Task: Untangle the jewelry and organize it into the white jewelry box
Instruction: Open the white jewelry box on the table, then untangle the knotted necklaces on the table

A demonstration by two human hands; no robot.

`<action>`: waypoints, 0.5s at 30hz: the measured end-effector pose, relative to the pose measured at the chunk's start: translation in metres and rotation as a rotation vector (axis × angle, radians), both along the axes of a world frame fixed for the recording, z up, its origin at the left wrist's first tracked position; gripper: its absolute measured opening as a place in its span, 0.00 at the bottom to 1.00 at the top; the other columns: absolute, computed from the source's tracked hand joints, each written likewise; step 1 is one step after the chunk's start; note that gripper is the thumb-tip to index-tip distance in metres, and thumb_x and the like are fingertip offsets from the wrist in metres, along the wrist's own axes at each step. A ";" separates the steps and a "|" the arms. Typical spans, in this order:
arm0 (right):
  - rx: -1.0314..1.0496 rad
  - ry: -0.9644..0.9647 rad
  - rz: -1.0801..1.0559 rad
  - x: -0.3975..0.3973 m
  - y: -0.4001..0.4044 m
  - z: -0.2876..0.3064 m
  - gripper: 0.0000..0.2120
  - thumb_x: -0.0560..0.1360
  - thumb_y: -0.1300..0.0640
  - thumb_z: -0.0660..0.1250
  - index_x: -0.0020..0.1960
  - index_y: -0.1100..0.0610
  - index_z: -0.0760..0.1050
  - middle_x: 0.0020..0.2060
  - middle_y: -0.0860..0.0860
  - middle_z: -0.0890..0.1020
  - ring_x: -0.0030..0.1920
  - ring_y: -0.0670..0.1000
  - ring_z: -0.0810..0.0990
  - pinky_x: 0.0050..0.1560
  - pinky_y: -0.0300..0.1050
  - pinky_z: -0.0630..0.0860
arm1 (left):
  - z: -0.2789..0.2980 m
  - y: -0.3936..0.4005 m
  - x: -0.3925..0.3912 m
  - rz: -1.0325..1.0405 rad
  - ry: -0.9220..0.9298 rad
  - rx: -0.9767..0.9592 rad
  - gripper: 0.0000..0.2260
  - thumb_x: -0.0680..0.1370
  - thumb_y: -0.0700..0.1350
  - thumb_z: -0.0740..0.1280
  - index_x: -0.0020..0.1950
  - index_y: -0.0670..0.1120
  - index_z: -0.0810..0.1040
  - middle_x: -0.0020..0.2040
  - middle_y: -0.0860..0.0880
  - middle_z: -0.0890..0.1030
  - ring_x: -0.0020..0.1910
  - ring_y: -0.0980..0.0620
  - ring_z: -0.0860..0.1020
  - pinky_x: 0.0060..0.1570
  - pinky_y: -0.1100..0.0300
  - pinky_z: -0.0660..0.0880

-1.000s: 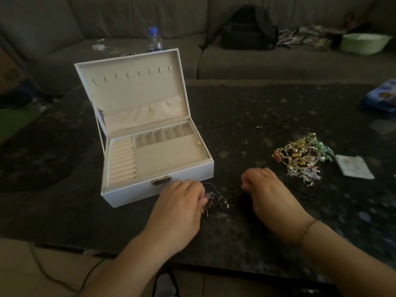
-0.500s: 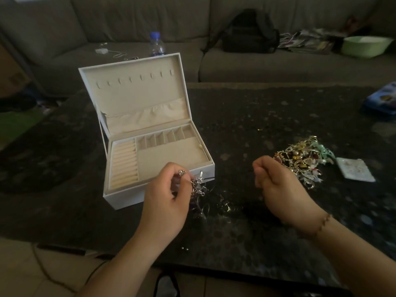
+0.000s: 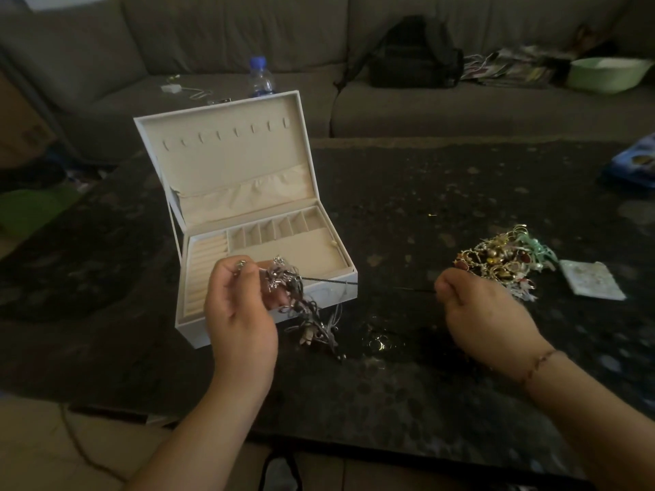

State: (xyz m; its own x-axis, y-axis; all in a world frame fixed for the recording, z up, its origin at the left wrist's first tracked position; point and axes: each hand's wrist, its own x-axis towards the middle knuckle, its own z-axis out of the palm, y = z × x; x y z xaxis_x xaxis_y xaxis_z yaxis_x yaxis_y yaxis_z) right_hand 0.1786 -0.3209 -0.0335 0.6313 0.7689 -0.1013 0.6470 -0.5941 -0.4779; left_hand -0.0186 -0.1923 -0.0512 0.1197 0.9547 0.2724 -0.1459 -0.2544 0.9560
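Vs 0.5 s ago: I see both hands raised further, dark cord (image 3: 358, 286) now drawn taut btwn them. Left hand (image 3: 241, 313) fingers curled, pinching silver tangle (image 3: 294, 295) off table (image 3: 425, 193); loose ends dangle below fingertips. Right hand (image 3: 489, 320) fingers curled, pinching cord's other end. White jewelry box (image 3: 248, 221) open just beyond left fingers, partly behind tangle. Gold jewelry pile (image 3: 503, 256) just past right knuckles, small white packet (image 3: 592, 279) beside it. Cord long axis runs left-right, roughly level.
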 end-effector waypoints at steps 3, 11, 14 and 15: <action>-0.091 -0.013 0.029 0.003 -0.001 0.002 0.10 0.82 0.51 0.54 0.47 0.49 0.72 0.40 0.47 0.78 0.40 0.47 0.78 0.46 0.49 0.79 | 0.002 -0.001 -0.002 -0.004 0.023 0.074 0.12 0.83 0.46 0.57 0.42 0.57 0.75 0.37 0.55 0.79 0.32 0.54 0.75 0.35 0.61 0.74; -0.072 -0.100 0.124 0.003 -0.005 -0.006 0.04 0.80 0.50 0.61 0.50 0.47 0.74 0.44 0.43 0.78 0.42 0.40 0.75 0.40 0.32 0.72 | 0.004 -0.005 0.005 -0.119 0.131 0.209 0.08 0.80 0.46 0.59 0.45 0.52 0.75 0.41 0.58 0.80 0.42 0.60 0.77 0.45 0.69 0.73; 0.267 -0.059 0.172 -0.006 -0.003 -0.006 0.07 0.77 0.54 0.67 0.54 0.47 0.77 0.48 0.41 0.79 0.46 0.39 0.77 0.43 0.29 0.73 | 0.008 -0.004 0.010 -0.222 0.061 0.075 0.08 0.77 0.53 0.61 0.42 0.56 0.78 0.41 0.55 0.81 0.44 0.54 0.80 0.48 0.58 0.77; 0.371 0.069 0.178 -0.012 -0.001 -0.004 0.10 0.75 0.55 0.70 0.56 0.47 0.78 0.49 0.41 0.80 0.48 0.39 0.79 0.47 0.30 0.75 | 0.010 -0.003 0.012 -0.266 0.026 0.025 0.08 0.77 0.53 0.62 0.41 0.57 0.79 0.41 0.53 0.81 0.44 0.52 0.80 0.48 0.54 0.77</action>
